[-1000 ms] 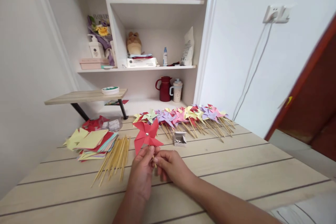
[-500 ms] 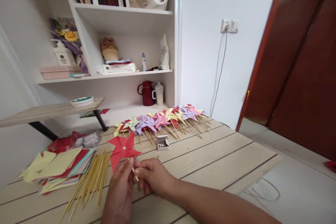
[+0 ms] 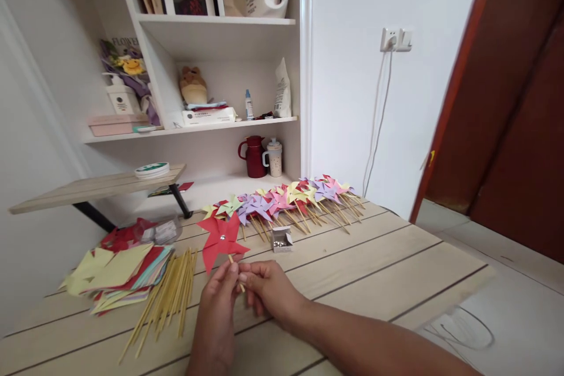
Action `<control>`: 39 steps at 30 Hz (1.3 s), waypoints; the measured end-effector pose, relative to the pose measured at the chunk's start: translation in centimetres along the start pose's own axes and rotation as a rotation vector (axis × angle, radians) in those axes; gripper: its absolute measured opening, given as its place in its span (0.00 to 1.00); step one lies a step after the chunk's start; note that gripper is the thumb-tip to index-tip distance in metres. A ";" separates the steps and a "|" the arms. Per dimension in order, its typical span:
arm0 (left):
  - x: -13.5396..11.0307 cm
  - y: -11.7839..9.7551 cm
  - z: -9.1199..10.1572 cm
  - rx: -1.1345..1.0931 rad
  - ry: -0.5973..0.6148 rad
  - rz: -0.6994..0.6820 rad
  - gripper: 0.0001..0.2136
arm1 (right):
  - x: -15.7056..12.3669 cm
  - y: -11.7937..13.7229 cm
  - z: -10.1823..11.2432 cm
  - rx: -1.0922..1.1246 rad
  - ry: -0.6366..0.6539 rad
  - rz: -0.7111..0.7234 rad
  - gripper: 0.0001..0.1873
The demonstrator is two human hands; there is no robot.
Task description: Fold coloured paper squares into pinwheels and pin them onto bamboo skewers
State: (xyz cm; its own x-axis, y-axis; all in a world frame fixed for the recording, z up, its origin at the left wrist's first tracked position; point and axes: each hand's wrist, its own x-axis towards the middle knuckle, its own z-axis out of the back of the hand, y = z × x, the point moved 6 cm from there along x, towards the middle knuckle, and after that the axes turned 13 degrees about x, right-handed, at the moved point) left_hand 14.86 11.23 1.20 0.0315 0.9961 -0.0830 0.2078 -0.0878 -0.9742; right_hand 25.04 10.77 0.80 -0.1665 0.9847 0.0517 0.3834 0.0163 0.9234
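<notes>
The left hand (image 3: 218, 305) and right hand (image 3: 274, 292) both pinch the stick (image 3: 242, 288) of a red pinwheel (image 3: 220, 242), beneath its blades (image 3: 232, 228), seemingly to avoid creasing them. Beyond sits a small box (image 3: 282, 248), probably near for easy reach; loose sticks (image 3: 170, 292) lie leftward, other pinwheels (image 3: 280, 201) in a row behind.

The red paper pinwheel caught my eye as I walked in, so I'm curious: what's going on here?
A person's left hand and right hand hold the red paper pinwheel by its thin wooden stick, above a pale planked table. Beyond the hands lie many multicoloured paper pinwheels, with a small open whitish cardboard box of shiny bits in front of them. To the left are loose tan wooden sticks and a stack of coloured paper sheets.
</notes>
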 end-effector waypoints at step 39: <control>0.8 1.3 1.9 -0.074 -0.166 -0.008 0.19 | 4.6 5.1 1.7 0.003 -0.254 0.207 0.21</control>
State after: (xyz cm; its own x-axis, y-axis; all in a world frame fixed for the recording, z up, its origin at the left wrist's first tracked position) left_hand 13.30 11.93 -0.56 -0.1312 0.9847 -0.1147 0.2793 -0.0743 -0.9573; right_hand 27.73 15.67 5.10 0.1471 0.9789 0.1416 0.3878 -0.1888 0.9022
